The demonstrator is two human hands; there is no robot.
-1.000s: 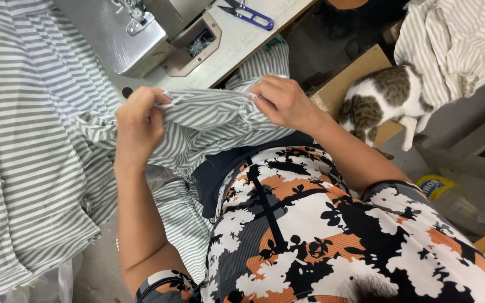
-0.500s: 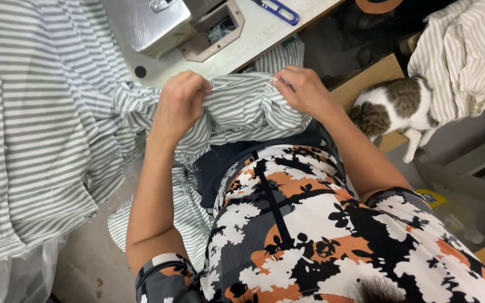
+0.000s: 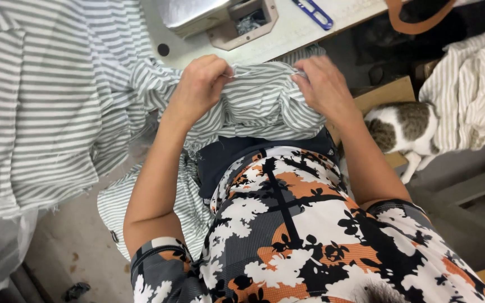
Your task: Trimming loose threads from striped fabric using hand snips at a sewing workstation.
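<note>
Both hands gripping striped fabric edge.
Left hand (image 3: 197,84) and right hand (image 3: 324,87) fingers pinched on grey-white striped cloth (image 3: 265,104) beside the sewing machine table (image 3: 287,33).

"Where is the camera?"

"It sits on the person's head and looks almost straight down. It is very close, so the flowery black, white and orange top (image 3: 310,235) fills the bottom."

"What is at the top?"

"The edge of the white work table (image 3: 287,33). The left hand (image 3: 197,84) and right hand (image 3: 324,84) are in the middle, just below it."

"Any other view?"

"No, just this one."
</note>
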